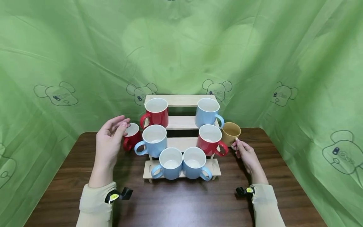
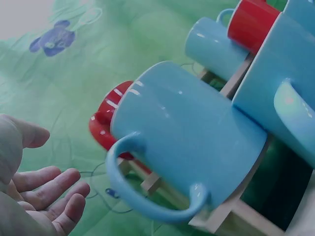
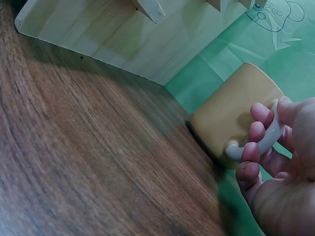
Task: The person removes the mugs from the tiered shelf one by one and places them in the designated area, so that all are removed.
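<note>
On the right, a mustard-yellow mug (image 1: 227, 138) stands on the table beside the rack. My right hand (image 1: 247, 155) grips its white handle (image 3: 268, 137), with fingers curled through it in the right wrist view. My left hand (image 1: 111, 137) is raised at the left, palm turned inward and fingers loosely bent, holding nothing. Close behind its fingertips is a red mug (image 1: 134, 141) with a white inside, partly covered by the hand. In the left wrist view the left hand (image 2: 42, 196) is apart from a light blue mug (image 2: 182, 132) on the rack.
A stepped wooden rack (image 1: 182, 143) stands mid-table. Its lowest step bears two light blue mugs (image 1: 171, 168); above are a blue and a red mug (image 1: 206, 146), then a red (image 1: 158, 118) and a blue mug (image 1: 204, 117). Green cloth (image 1: 181, 47) hangs around the wooden table (image 1: 181, 205).
</note>
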